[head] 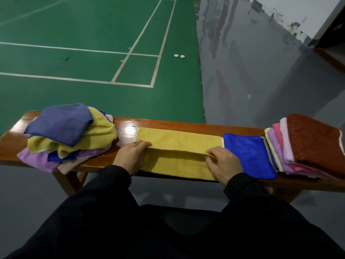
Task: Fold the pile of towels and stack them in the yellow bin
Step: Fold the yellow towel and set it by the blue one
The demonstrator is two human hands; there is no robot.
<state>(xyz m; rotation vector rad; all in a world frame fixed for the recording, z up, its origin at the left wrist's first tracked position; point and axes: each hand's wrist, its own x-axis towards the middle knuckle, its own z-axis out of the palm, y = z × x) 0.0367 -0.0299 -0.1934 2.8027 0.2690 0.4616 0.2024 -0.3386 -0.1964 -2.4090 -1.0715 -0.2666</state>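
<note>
A yellow towel [179, 141] lies spread across the middle of a wooden bench [196, 126]. Its near half is lifted into a fold. My left hand [130, 157] pinches the fold's left end and my right hand [222, 163] pinches its right end. To the left sits a loose pile of unfolded towels [69, 135] in blue, yellow, purple and beige. At the right, a folded blue towel [248, 156] lies flat beside a slanting stack of folded towels [280, 148] topped by a rust-red one [315, 141]. No yellow bin is in view.
Beyond the bench lies a green court floor with white lines [155, 71] and a grey walkway [252, 71]. Two small white objects [179, 56] lie on the court. My dark-clothed legs [168, 230] fill the foreground.
</note>
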